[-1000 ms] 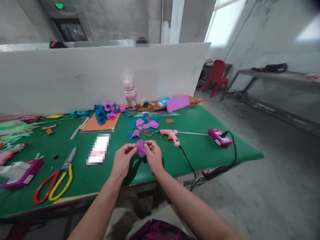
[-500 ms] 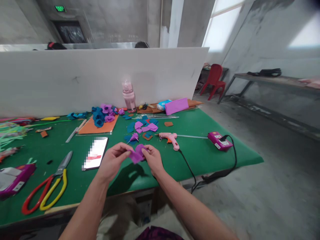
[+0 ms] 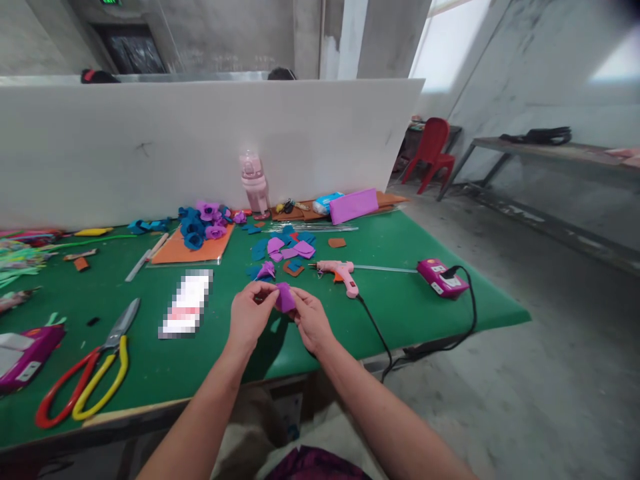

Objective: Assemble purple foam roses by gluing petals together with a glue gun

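A small purple foam piece (image 3: 285, 298) is pinched between my left hand (image 3: 250, 317) and my right hand (image 3: 311, 320), just above the green table (image 3: 390, 303) near its front edge. Fingers of both hands close on it from either side. Loose purple and blue foam petals (image 3: 289, 249) lie just beyond my hands. A pink glue gun (image 3: 339, 272) rests to the right of them, its black cord running off the table's front.
A phone (image 3: 185, 311) lies left of my hands, red-and-yellow scissors (image 3: 87, 380) further left. Finished blue and purple flowers (image 3: 203, 223) sit on an orange sheet. A pink bottle (image 3: 253, 183) stands by the white partition (image 3: 150, 147). A magenta power strip (image 3: 443, 277) lies at right.
My hands have drawn closer together and the purple piece is now folded more tightly between them. The view shifted slightly.
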`<state>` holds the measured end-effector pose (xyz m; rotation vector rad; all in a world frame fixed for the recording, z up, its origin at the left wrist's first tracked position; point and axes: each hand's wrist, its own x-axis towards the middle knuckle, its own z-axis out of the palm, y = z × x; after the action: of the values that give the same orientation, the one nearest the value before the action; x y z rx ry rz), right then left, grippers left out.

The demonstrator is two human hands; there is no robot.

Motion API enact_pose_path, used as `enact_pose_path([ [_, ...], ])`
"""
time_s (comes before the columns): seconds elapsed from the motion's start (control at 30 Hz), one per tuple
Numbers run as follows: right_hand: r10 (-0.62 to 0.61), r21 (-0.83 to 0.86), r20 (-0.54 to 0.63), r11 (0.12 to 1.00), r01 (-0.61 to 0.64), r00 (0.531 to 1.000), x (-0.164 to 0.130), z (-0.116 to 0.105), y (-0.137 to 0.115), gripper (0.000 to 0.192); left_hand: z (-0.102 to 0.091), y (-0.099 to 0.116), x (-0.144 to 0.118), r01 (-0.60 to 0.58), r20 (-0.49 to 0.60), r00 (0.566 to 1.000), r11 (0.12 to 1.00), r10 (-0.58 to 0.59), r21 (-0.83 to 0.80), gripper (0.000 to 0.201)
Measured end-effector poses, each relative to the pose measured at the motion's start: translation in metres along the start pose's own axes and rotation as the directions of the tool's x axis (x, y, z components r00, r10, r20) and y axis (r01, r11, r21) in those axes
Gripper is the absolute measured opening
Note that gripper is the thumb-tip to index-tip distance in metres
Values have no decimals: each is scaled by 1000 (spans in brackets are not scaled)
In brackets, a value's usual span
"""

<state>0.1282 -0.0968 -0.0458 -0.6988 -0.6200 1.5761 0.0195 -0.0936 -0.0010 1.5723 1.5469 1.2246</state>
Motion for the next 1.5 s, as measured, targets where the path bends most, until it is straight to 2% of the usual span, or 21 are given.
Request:
enact_pose_path([
  [0.17, 35, 47, 24, 998, -36, 999, -1, 1, -3, 24, 0, -1, 1, -4, -25, 1000, 1000, 5, 20, 14],
  [0.43, 49, 93, -8, 995, -48, 999, -3, 3, -5, 20, -6, 6, -1, -131, 17, 991, 950, 132, 282, 11],
  [0.63, 44, 13, 0, 999, -44, 999, -4, 4, -6, 24, -5, 9, -1, -195, 74, 981, 935, 181, 298, 12],
  [0.97, 31, -47, -4, 998, -31, 1000, -4, 3, -5, 24, -5, 14, 2, -199, 110, 979, 923, 171, 328, 11],
  [1.03, 26, -38, -13, 999, -27, 1000, -3, 2, -4, 24, -6, 16, 0, -186, 78, 982, 930, 170, 317, 11],
  [1.1, 25, -23, -25, 999, -26, 999, -2, 1, -3, 25, -9, 18, -2, -183, -27, 979, 932, 202, 312, 16],
  [1.17, 28, -12, -37, 1000, -29, 999, -1, 1, -2, 26, -12, 19, -6, -220, -115, 956, 918, 271, 331, 16],
  [1.2, 30, -8, -41, 1000, -30, 999, -1, 0, -1, 26, -14, 18, -7, -248, -115, 946, 905, 303, 345, 15],
  [1.33, 18, -9, -30, 1000, -18, 999, -1, 1, 0, 23, -15, 14, -11, -304, 13, 946, 878, 323, 370, 15],
  [1.5, 18, -45, -23, 999, -19, 1000, -2, 2, -1, 23, -10, 9, -8, -272, 18, 957, 880, 288, 390, 12],
])
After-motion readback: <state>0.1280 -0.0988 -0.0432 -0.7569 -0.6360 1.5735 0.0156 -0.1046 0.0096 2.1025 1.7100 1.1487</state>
